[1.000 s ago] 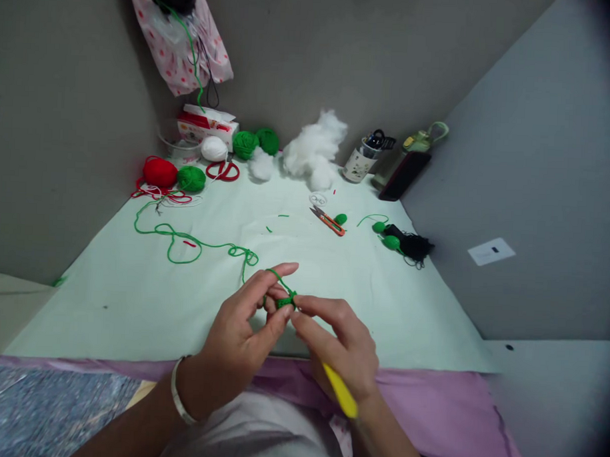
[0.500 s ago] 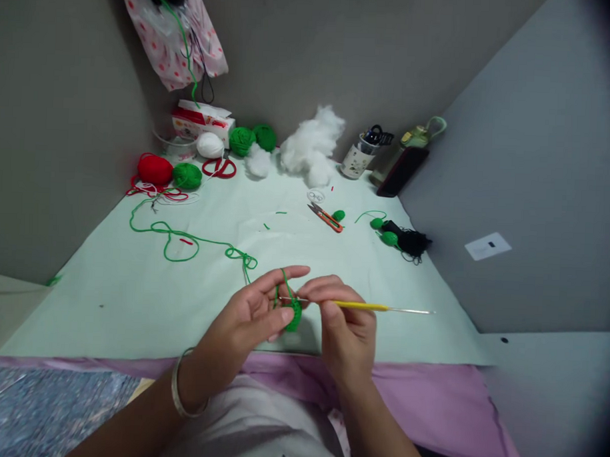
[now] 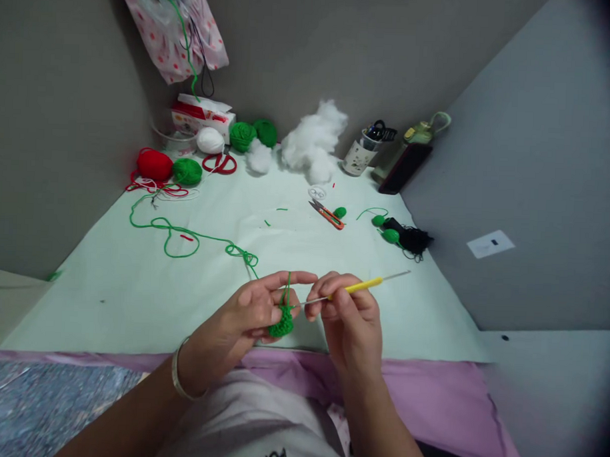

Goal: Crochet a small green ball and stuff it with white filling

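Note:
My left hand (image 3: 252, 310) pinches a small green crochet piece (image 3: 282, 322) between thumb and fingers. Its index finger is stretched out to the right, with green yarn (image 3: 289, 288) looped over it and running down to the piece. In my right hand (image 3: 349, 310) is a crochet hook with a yellow handle (image 3: 363, 285), held like a pen. The metal tip points left and meets the top edge of the crochet piece; whether it passes through a stitch is too small to tell. A slack green strand (image 3: 214, 239) trails across the table from the left hand.
Orange thread snips (image 3: 327, 214) lie mid-table beside a small green piece (image 3: 340, 212). White stuffing (image 3: 313, 142), green yarn balls (image 3: 243, 137), red yarn (image 3: 154, 164) and red-handled scissors (image 3: 220, 163) line the back. Black yarn (image 3: 412, 240), a pen cup (image 3: 359, 157) and a bottle (image 3: 419, 134) stand right.
The crochet piece has turned and shows more of its face. The hook has tilted, its right end rising, and its tip has drawn back to the right. The left index finger points more level.

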{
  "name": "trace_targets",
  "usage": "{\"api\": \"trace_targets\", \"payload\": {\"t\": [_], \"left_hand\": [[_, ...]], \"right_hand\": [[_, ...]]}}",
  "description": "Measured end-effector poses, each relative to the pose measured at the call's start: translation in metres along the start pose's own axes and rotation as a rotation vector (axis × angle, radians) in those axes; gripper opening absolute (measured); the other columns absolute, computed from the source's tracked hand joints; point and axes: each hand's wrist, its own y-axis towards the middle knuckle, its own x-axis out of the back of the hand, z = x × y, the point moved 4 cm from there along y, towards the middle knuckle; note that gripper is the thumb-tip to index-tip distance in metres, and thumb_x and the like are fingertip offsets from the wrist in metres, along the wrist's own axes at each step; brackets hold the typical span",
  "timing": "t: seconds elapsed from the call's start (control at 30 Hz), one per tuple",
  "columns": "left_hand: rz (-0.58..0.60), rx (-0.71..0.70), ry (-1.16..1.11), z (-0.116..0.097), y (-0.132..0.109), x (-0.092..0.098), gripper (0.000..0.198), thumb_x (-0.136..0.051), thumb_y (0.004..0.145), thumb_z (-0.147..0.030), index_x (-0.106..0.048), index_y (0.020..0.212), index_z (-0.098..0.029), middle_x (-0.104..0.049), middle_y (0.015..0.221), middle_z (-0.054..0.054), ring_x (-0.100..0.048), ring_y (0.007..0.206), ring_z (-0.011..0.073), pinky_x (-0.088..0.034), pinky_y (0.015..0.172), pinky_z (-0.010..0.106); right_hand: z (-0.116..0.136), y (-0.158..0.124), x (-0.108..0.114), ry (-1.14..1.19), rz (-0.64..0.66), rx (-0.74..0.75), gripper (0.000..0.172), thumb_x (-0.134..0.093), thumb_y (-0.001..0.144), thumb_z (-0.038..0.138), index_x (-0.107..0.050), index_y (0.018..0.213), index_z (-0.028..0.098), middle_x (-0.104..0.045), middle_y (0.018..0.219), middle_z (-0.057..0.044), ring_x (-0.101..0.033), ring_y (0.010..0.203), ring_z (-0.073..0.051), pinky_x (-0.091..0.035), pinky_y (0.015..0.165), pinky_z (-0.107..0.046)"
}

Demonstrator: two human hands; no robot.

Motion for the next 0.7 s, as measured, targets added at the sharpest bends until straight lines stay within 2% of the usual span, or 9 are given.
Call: {"api": "trace_targets", "payload": {"t": [0.07, 0.13, 0.23, 0.3, 0.47, 0.6, 0.7], "left_hand": [[0.005, -0.034, 0.023, 0.000, 0.000, 0.000, 0.046, -0.081, 0.081, -0.027, -0.078, 0.126, -0.020, -0.056, 0.085, 0.001, -0.040, 0.068, 0.0099, -0.032, 0.055, 0.019], [-0.059, -0.103, 0.097, 0.003, -0.001, 0.002, 0.045, -0.080, 0.083, -0.025, -0.077, 0.128, -0.023, -0.056, 0.087, 0.001, -0.048, 0.074, 0.0117, -0.041, 0.064, 0.021], [-0.172, -0.187, 0.260, 0.008, -0.003, 0.005, 0.051, -0.081, 0.086, -0.025, -0.072, 0.135, -0.028, -0.061, 0.093, 0.002, -0.056, 0.088, 0.0162, -0.047, 0.081, 0.026], [-0.187, -0.201, 0.326, 0.010, -0.003, 0.005, 0.051, -0.082, 0.087, -0.028, -0.071, 0.137, -0.030, -0.064, 0.097, 0.002, -0.057, 0.091, 0.0166, -0.047, 0.086, 0.028], [-0.123, -0.188, 0.254, 0.005, -0.003, 0.003, 0.040, -0.080, 0.092, -0.036, -0.075, 0.130, -0.027, -0.065, 0.095, 0.002, -0.061, 0.088, 0.0163, -0.050, 0.087, 0.030], [-0.195, -0.210, 0.260, 0.006, -0.002, 0.005, 0.051, -0.083, 0.089, -0.032, -0.069, 0.138, -0.026, -0.065, 0.096, 0.001, -0.063, 0.093, 0.0180, -0.049, 0.090, 0.032], [-0.181, -0.219, 0.287, 0.007, -0.002, 0.005, 0.059, -0.083, 0.090, -0.031, -0.062, 0.145, -0.028, -0.068, 0.103, 0.002, -0.064, 0.099, 0.0199, -0.048, 0.096, 0.035]], "right_hand": [[-0.002, 0.001, -0.001, 0.063, -0.007, -0.060, 0.018, -0.072, 0.099, 0.035, -0.080, 0.087, 0.024, -0.070, 0.075, 0.000, -0.062, 0.057, -0.010, -0.053, 0.056, -0.023], [-0.003, -0.002, -0.003, 0.038, -0.005, -0.044, 0.018, -0.072, 0.099, 0.036, -0.080, 0.088, 0.025, -0.072, 0.078, -0.001, -0.063, 0.061, -0.012, -0.053, 0.057, -0.023], [-0.002, -0.008, -0.005, -0.182, -0.001, 0.129, 0.014, -0.071, 0.100, 0.032, -0.083, 0.096, 0.027, -0.078, 0.091, -0.004, -0.072, 0.086, -0.018, -0.059, 0.075, -0.030], [-0.002, -0.011, -0.005, -0.292, -0.014, 0.226, 0.014, -0.069, 0.101, 0.028, -0.083, 0.100, 0.028, -0.079, 0.095, -0.005, -0.072, 0.097, -0.020, -0.059, 0.083, -0.033], [-0.003, -0.009, 0.001, -0.209, -0.063, 0.160, 0.015, -0.067, 0.102, 0.030, -0.082, 0.098, 0.028, -0.079, 0.093, -0.003, -0.067, 0.079, -0.016, -0.055, 0.066, -0.028], [-0.001, -0.008, 0.000, -0.217, -0.057, 0.166, 0.015, -0.068, 0.102, 0.029, -0.082, 0.099, 0.028, -0.078, 0.092, -0.003, -0.066, 0.078, -0.015, -0.054, 0.067, -0.027], [0.000, -0.009, -0.001, -0.236, -0.070, 0.179, 0.014, -0.069, 0.102, 0.029, -0.082, 0.098, 0.026, -0.078, 0.091, -0.004, -0.066, 0.077, -0.016, -0.054, 0.067, -0.028]]}}
